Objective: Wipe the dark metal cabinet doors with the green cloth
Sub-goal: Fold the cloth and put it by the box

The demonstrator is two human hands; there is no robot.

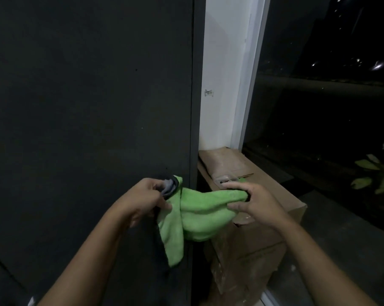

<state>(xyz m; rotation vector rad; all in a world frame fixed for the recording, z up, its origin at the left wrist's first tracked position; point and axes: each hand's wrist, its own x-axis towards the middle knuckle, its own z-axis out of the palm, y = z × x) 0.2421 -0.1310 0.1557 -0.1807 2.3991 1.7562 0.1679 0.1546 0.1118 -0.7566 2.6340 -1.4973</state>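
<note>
The dark metal cabinet door (87, 107) fills the left half of the view, its right edge running down the middle. A green cloth (199, 215) with a grey and dark underside hangs stretched between both hands, just in front of that edge and off the door's surface. My left hand (144, 195) grips the cloth's left corner, fingers curled round the grey part. My right hand (250, 202) pinches the right corner. One fold of the cloth droops down below my left hand.
A brown cardboard box (263, 239) stands on the floor right of the cabinet, under my right hand. Behind it rises a white wall strip (224, 74), with a dark glass window (330, 96) at the right. Green leaves (371, 173) show at the far right.
</note>
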